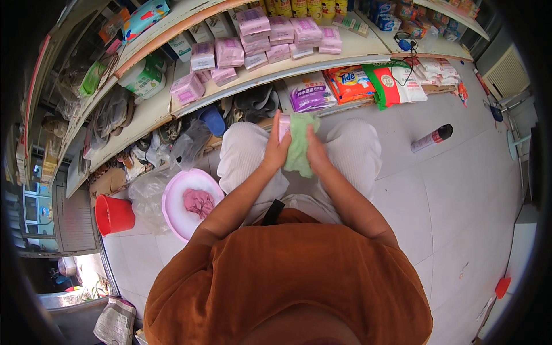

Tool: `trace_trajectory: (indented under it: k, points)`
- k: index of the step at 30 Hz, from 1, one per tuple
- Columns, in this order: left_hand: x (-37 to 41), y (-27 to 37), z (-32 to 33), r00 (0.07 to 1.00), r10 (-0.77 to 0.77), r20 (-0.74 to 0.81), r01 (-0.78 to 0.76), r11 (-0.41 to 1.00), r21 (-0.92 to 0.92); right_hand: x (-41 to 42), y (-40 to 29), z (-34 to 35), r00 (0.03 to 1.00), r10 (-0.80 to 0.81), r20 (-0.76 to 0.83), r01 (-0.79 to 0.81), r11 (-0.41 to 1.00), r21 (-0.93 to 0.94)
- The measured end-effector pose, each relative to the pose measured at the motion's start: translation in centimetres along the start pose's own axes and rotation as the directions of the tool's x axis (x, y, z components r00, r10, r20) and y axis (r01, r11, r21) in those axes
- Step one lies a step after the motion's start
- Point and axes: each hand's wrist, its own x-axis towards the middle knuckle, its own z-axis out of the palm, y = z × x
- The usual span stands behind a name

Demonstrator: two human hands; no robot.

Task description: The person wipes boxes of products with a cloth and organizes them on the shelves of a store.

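Between my knees, my left hand (276, 148) grips a small pink package (284, 125) by its left side. A light green cloth (302, 146) covers the package's right part and hangs down below it. On the other side, my right hand (317, 151) holds the cloth against the package. Similar pink packages (282, 31) are stacked and scattered on the shelf (241, 79) in front of me. The far face of the held package is hidden by the cloth and fingers.
On the floor at left stand a pink basin (170, 207) with suds and a pink cloth (198, 202), and a red bucket (113, 214). A spray can (432, 138) lies at right. Detergent bags (349, 84) and shoes (257, 103) fill the low shelf.
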Motion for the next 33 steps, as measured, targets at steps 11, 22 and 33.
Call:
trace_trajectory:
  k: [11, 22, 33]
  points:
    - [0.3, 1.4, 0.3, 0.999, -0.016, 0.039, 0.019, 0.998, -0.064, -1.4, -1.2, 1.2, 0.993, -0.11, 0.05, 0.105, 0.991, 0.088]
    - [-0.7, 6.9, -1.6, 0.98, 0.166, 0.112, -0.191, 0.945, 0.265, -1.7, -5.8, 0.2, 0.971, -0.091, 0.219, -0.073, 0.765, 0.64]
    - [-0.9, 6.5, -2.7, 0.976, 0.098, 0.195, -0.186, 0.838, 0.513, -3.2, -4.5, 0.5, 0.775, -0.495, 0.394, 0.63, 0.654, -0.418]
